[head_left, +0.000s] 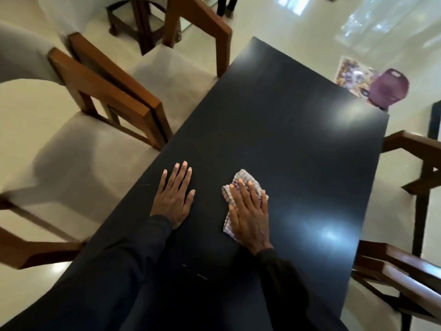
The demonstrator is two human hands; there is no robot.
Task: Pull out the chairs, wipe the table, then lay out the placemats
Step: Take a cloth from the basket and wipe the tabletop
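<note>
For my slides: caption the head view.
Right hand presses checked cloth on black table; left hand rests flat alongside.

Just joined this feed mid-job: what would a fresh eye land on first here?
Two hands lie flat on the near part of the glossy black table: the right hand presses a checked cloth, and the left hand rests on bare tabletop beside it. Wooden chairs with pale seats stand along the table's left side, and a purple bag shows past its far right corner.

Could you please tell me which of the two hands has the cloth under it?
The right hand: it presses flat on the checked cloth, fingers straight, while the left hand rests bare on the black table beside it.
</note>
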